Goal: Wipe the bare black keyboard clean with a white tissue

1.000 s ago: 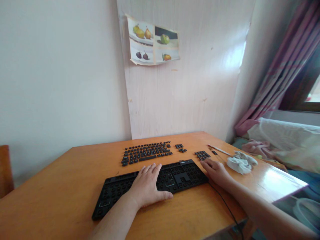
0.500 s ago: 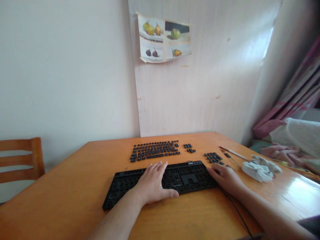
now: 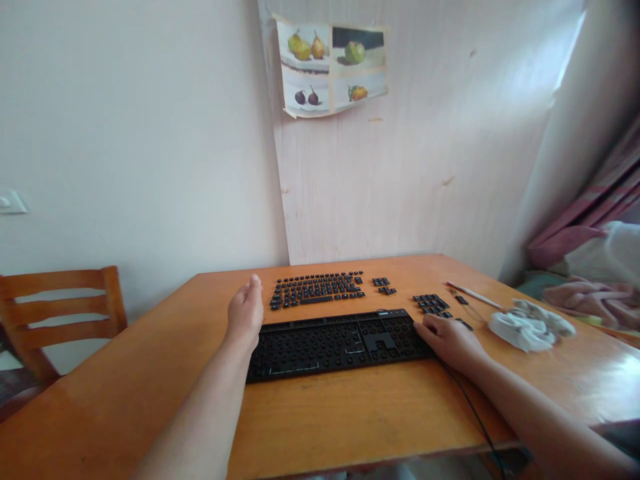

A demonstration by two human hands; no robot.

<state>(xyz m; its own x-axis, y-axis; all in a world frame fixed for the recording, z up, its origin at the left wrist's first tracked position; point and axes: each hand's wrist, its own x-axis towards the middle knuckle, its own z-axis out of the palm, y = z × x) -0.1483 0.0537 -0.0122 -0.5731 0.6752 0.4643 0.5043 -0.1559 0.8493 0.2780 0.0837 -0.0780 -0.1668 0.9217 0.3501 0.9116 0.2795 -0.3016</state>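
A black keyboard base [image 3: 320, 347] without its keycaps lies on the wooden table in front of me. At its left end my left hand [image 3: 246, 312] stands on edge, thumb side up and fingers stretched forward; it covers that end, so any contact is partly hidden. My right hand [image 3: 447, 339] has its fingers curled at the keyboard's right edge. From beneath that hand a black cable [image 3: 473, 407] runs toward me. Behind the keyboard, removed keycaps [image 3: 320, 289] lie in rows, with a number-pad group of keycaps [image 3: 431, 305] to the right.
A thin white stick [image 3: 473, 295] and a crumpled pale cloth [image 3: 527, 327] lie right on the table [image 3: 310, 427]. A wooden chair [image 3: 60, 313] stands at left. Behind the table is a wall panel with fruit pictures [image 3: 333, 70].
My left hand has moved from over the keyboard to its left end and turned on edge. The keyboard now lies straighter. The right hand stays at its right end. The view has shifted slightly.
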